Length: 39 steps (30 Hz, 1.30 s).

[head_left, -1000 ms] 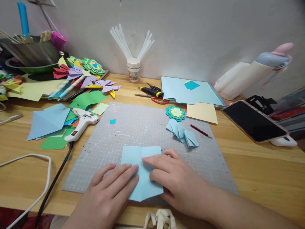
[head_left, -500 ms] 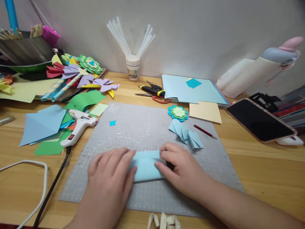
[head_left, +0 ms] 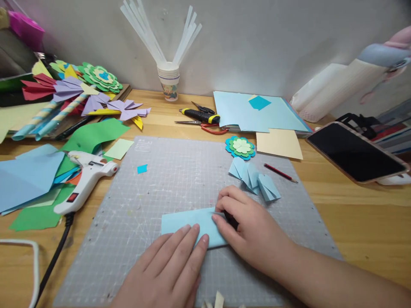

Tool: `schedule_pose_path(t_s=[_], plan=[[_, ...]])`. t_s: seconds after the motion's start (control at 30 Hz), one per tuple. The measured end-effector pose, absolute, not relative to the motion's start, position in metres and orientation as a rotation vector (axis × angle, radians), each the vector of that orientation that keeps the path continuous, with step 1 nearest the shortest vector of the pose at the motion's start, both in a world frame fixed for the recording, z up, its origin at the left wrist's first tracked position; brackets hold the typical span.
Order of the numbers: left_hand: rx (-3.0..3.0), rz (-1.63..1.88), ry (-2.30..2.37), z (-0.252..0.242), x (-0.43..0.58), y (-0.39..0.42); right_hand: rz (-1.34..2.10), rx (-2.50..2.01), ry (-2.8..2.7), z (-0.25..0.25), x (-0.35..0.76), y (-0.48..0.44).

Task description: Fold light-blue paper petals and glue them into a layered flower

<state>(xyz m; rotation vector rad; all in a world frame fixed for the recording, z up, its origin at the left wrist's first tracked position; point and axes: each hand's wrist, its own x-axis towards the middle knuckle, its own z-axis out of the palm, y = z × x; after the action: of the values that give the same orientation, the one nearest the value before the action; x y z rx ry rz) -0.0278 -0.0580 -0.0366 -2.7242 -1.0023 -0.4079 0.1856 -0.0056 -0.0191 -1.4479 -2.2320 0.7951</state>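
A folded sheet of light blue paper (head_left: 183,217) lies on the grey cutting mat (head_left: 173,179). My left hand (head_left: 173,265) rests on its near edge, fingers stretched out and flat. At the paper's right end, my right hand (head_left: 248,226) pinches it between thumb and fingers; part of that end is hidden under the hand. Just beyond my right hand are several folded light blue paper pieces (head_left: 252,175). A layered blue and green paper flower (head_left: 240,147) sits behind them, and a dark red pencil (head_left: 280,173) lies to their right.
On the left, a white glue gun (head_left: 86,182) with a black cord lies by coloured paper sheets (head_left: 28,171). Scissors (head_left: 210,127) and a black-yellow cutter (head_left: 201,116) are at the back, near a paper cup (head_left: 168,83) of white strips. A phone (head_left: 356,152) leans at right.
My left hand has moved from the paper's left end to its near edge and flattened there. The paper now lies flatter, its left end uncovered. My right hand still grips the right end.
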Motion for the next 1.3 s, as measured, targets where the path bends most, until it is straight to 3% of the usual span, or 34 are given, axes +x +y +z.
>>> schedule_pose_path(t_s=[1.3], plan=[[-2.693,-0.275,-1.139,-0.04,-0.0267,-0.0608,0.615,-1.621,-2.25,-0.0192,0.1862,0.0007]])
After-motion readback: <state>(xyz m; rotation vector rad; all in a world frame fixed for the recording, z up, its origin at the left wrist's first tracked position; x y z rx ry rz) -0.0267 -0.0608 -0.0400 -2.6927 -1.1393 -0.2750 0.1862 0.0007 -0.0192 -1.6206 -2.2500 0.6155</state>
